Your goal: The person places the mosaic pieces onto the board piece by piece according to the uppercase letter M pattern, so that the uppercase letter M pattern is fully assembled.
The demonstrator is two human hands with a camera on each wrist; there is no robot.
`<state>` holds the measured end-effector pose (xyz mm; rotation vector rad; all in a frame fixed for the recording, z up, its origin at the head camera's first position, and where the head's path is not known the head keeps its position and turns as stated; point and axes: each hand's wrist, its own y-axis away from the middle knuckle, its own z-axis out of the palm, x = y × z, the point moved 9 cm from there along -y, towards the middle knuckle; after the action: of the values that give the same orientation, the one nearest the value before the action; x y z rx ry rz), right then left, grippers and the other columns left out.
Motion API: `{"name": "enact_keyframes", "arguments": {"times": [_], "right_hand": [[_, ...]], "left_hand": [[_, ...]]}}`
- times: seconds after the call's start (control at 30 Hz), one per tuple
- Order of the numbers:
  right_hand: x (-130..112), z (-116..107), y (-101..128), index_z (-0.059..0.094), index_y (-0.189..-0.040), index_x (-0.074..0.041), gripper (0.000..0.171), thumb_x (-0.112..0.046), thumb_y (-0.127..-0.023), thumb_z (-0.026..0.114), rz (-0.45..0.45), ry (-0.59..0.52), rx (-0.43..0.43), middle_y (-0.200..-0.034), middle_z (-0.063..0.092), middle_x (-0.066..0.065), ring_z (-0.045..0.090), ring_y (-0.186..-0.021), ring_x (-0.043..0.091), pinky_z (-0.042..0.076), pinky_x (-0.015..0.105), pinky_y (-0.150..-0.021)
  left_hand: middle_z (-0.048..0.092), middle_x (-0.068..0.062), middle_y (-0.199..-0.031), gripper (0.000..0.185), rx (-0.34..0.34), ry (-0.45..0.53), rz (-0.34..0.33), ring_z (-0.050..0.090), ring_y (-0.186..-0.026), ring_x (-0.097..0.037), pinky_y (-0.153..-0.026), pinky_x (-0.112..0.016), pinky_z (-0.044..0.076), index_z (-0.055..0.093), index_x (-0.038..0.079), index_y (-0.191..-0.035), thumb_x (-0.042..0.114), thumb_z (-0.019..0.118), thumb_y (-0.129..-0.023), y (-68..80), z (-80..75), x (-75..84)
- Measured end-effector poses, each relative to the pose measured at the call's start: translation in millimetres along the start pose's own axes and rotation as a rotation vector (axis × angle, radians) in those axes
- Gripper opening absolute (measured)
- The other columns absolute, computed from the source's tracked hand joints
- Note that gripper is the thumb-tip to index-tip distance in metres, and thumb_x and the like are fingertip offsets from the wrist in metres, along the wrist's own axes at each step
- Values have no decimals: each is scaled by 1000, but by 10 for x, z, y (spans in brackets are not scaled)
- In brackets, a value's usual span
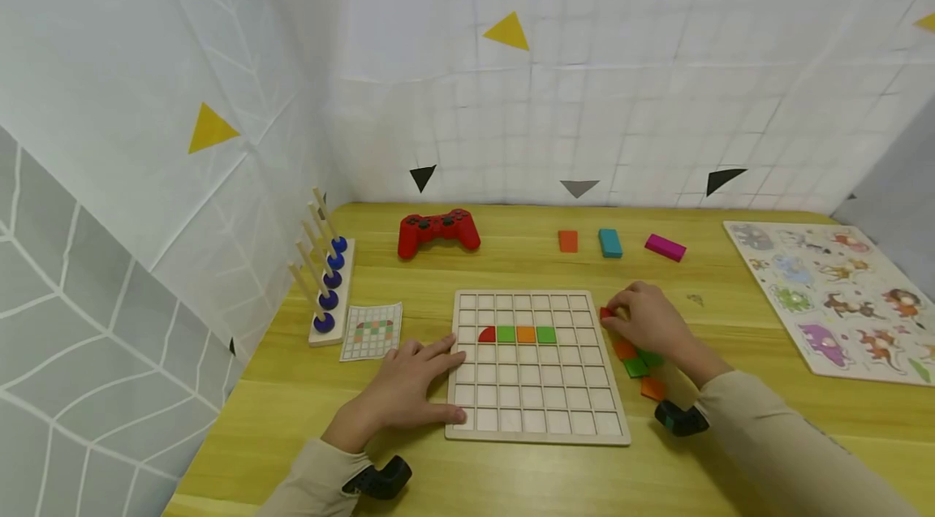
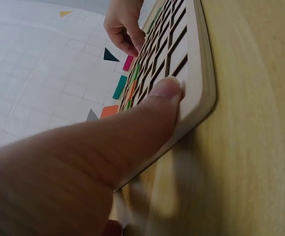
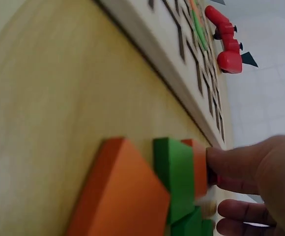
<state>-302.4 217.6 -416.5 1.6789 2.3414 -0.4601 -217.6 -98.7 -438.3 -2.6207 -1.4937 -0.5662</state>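
Observation:
A wooden grid board (image 1: pixel 536 442) lies on the table with a red quarter-round tile (image 1: pixel 488 334), a green tile (image 1: pixel 506 334), an orange tile (image 1: pixel 526 334) and another green tile (image 1: pixel 546 334) in one row. Spread along the board's left edge, my left hand (image 1: pixel 409 383) rests its thumb (image 2: pixel 167 91) on the frame near the front corner. Beyond the right edge, my right hand (image 1: pixel 646 322) pinches a red tile (image 1: pixel 605 313), mostly hidden by the fingers in the right wrist view. Loose green tiles (image 1: pixel 635 368) and orange tiles (image 1: pixel 653 388) lie just below that hand.
Left of the board are a pattern card (image 1: pixel 371 332) and a peg stand (image 1: pixel 339 314) with blue beads. Behind lie a red game controller (image 1: pixel 438 231), an orange block (image 1: pixel 567 241), a teal block (image 1: pixel 609 243) and a magenta block (image 1: pixel 665 247). An animal puzzle board (image 1: pixel 796 330) lies right.

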Motion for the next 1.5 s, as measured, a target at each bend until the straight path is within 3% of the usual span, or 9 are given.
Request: {"name": "enact_keyframes", "arguments": {"times": [0.37,0.97,1.5], "right_hand": [[-33,-25,20,74,-96,-1,25,-25,-86,74,1,5,39,-103,67,19,60,-95,36,50,52,-83],[-402,13,69,73,-81,-15,16,-29,-82,79,-30,-19,0,-110,66,16,58,-104,35,49,52,-90],[-622,29,105,76,-80,-14,9,-22,-82,79,-130,26,43,-99,65,6,57,-97,25,50,45,-85]], "left_hand": [[31,1,-162,80,-3,8,-2,43,-116,-24,-83,-40,32,47,28,-148,64,69,-80,19,0,8],[32,0,-162,80,10,10,8,43,-115,-25,-83,-40,32,47,26,-147,64,69,-80,17,-30,36],[31,2,-162,80,4,14,-2,43,-115,-23,-83,-40,32,47,28,-148,63,70,-80,11,-19,21]]}}
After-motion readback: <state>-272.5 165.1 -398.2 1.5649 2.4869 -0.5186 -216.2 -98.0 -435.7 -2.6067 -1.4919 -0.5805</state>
